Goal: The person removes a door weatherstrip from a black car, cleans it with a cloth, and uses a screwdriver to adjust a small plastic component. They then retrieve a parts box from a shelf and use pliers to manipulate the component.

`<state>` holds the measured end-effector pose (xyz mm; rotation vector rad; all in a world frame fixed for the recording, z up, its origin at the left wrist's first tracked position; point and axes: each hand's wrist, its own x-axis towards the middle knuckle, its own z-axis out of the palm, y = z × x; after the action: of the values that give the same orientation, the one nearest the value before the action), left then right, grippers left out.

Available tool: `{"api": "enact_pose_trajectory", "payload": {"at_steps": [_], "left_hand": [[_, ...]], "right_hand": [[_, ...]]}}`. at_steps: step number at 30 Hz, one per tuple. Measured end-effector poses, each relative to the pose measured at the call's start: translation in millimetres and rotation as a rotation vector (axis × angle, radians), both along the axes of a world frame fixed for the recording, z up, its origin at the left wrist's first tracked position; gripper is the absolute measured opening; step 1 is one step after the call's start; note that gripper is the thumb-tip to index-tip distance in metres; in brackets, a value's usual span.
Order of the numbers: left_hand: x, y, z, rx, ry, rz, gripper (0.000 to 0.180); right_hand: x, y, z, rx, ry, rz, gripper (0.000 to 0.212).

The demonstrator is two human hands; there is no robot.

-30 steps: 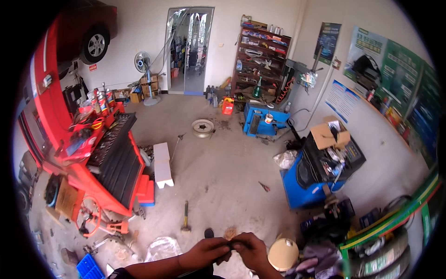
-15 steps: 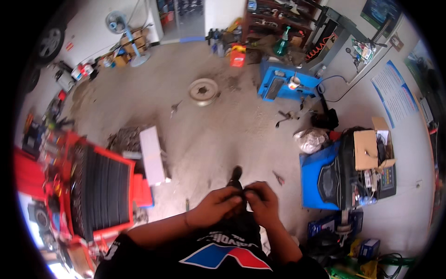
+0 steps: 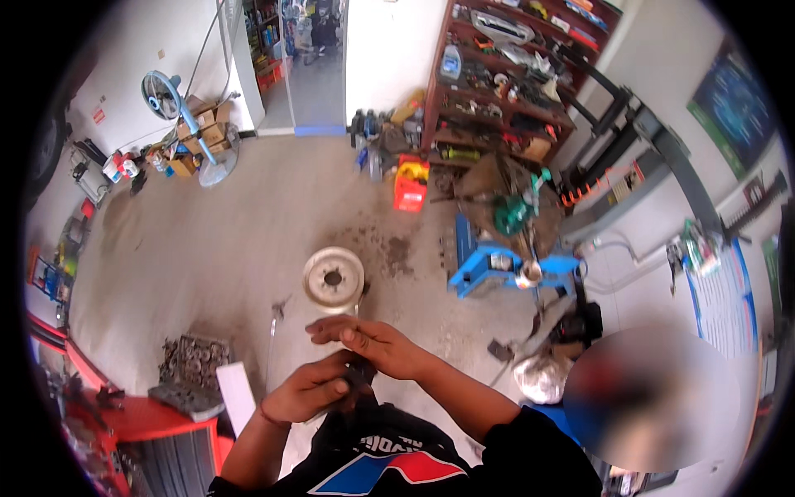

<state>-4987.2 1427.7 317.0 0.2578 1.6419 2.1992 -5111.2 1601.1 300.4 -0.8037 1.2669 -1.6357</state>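
My left hand (image 3: 308, 389) is in front of my body, its fingers curled round a small dark thing (image 3: 356, 379) that I cannot make out. Just above and beyond it, my right hand (image 3: 381, 346) reaches across with its fingers stretched toward the left. Nothing shows in the right hand's grasp, though its palm is hidden. Both hands are in the air over the floor, close together. On the floor just past them lies a round metal wheel rim (image 3: 333, 279). A long thin metal tool (image 3: 274, 325) lies to the left of it.
A greasy engine part (image 3: 195, 364) and a white box (image 3: 237, 396) are at the left, by a red tool cabinet (image 3: 149, 421). To the right stands a blue machine (image 3: 476, 269). Farther back are a red-yellow container (image 3: 411, 184), shelves (image 3: 472, 103) and a fan (image 3: 199, 124).
My view has tilted up and turned toward the right, showing more of the shelves. My hands were pinched together; the right hand now stretches out above the left.
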Motion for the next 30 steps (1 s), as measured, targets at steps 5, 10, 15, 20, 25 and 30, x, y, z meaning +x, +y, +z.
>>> {"api": "enact_pose_trajectory", "payload": {"at_steps": [5,10,15,20,25,30], "left_hand": [[-191.3,-74.3,-44.4,-0.309,0.268,0.337,0.026],[-346.6,-158.5,-3.6,-0.327,0.216,0.605,0.033],[-572.3,-210.1,-7.5,-0.278,0.37,0.513,0.032],[-715.8,-265.7,-26.8,-0.42,0.272,0.786,0.033],[-845.3,-298.6,-14.3,-0.556,0.072,0.91,0.032],[-956.7,-323.1,2.2,-0.466,-0.066,0.968,0.037]], "right_hand": [[-221.3,-93.4,-18.4,0.089,0.316,0.172,0.055],[-464.3,-125.8,-6.8,0.235,0.24,-0.119,0.052],[-777.4,-68.9,70.9,0.265,0.344,-0.768,0.063],[-1128.8,-159.5,130.5,-0.08,0.467,-1.046,0.038],[-1412.0,-213.3,194.2,-0.23,0.527,-1.289,0.044],[-1553.4,-167.3,288.9,0.13,1.006,-1.698,0.069]]}}
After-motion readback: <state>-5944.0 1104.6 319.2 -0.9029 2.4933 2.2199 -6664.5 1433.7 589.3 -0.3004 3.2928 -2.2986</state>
